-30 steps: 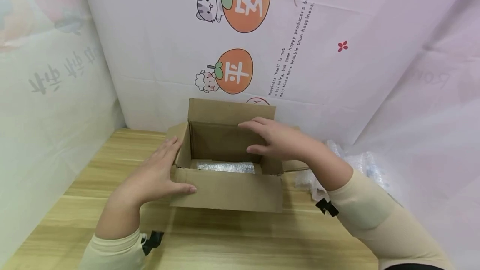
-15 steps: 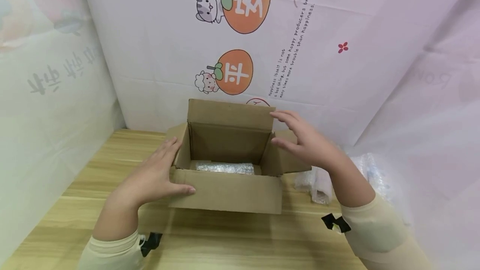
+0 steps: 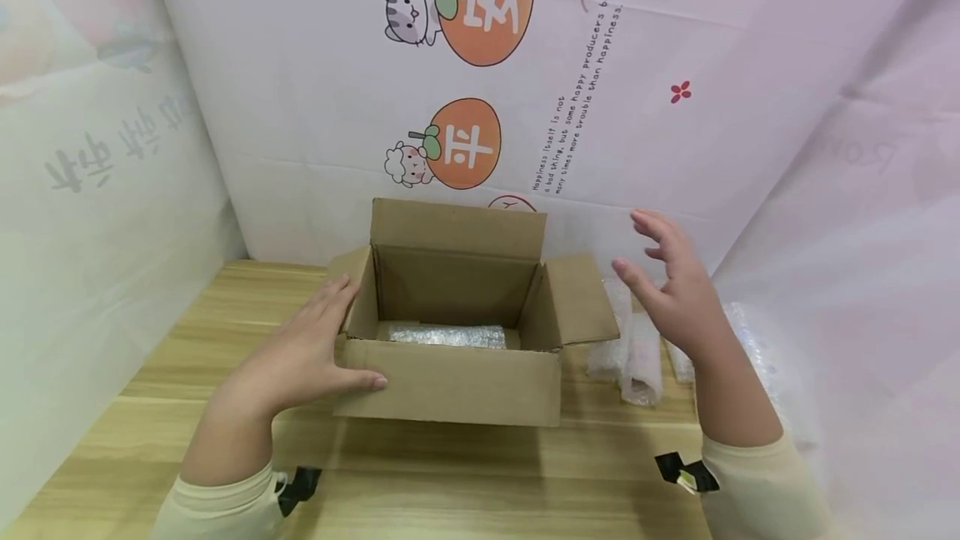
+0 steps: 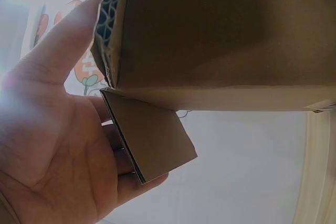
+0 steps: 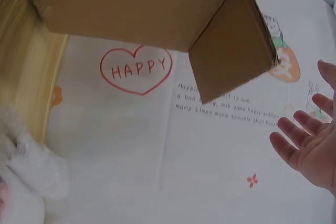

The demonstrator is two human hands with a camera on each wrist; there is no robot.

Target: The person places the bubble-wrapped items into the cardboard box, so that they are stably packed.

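An open cardboard box (image 3: 450, 382) stands on the table with its flaps spread outward. Inside lies a roll-shaped item in bubble wrap (image 3: 447, 337). My left hand (image 3: 296, 357) rests against the box's left side, fingers extended along the left flap and thumb on the front flap. In the left wrist view, the fingers of that hand (image 4: 63, 129) lie behind the small side flap (image 4: 149, 137). My right hand (image 3: 678, 298) is raised to the right of the box, fingers spread and holding nothing. Seen from the right wrist, this hand (image 5: 315, 145) is apart from the flap (image 5: 233, 45).
Several bubble-wrapped items (image 3: 642, 361) lie on the wooden table (image 3: 420, 482) right of the box, partly behind my right forearm. A printed white cloth (image 3: 315, 107) hangs behind the table, with more white cloth at both sides.
My right hand has moved from over the box's opening to the right, clear of the right flap, uncovering the wrapped items there. The left hand has stayed on the box.
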